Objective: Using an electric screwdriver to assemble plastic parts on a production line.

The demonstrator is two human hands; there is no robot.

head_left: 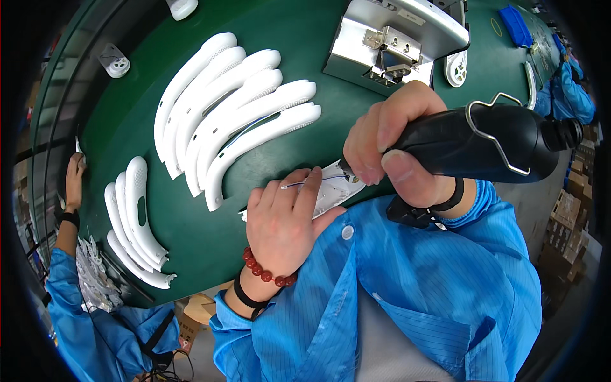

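My right hand (404, 143) is wrapped round a black electric screwdriver (471, 146) with a metal hanging loop. The tool slants down to the left, its tip end over the right end of an open white plastic shell (332, 196). My left hand (277, 219) lies across that shell and holds it on the table, fingers over it and thumb along the near edge. A thin wire (294, 184) shows by its fingers. The screwdriver's very tip and any screw under it are hidden. Beyond my left hand lies a row of several curved white shells (235, 108).
More curved white shells (137, 216) lie at the left of the green table (191, 248). A metal fixture (388, 51) stands at the back, with a white part (456, 69) beside it. A co-worker's hand (74, 181) is at the far left; a blue bin (515, 27) sits at the far right.
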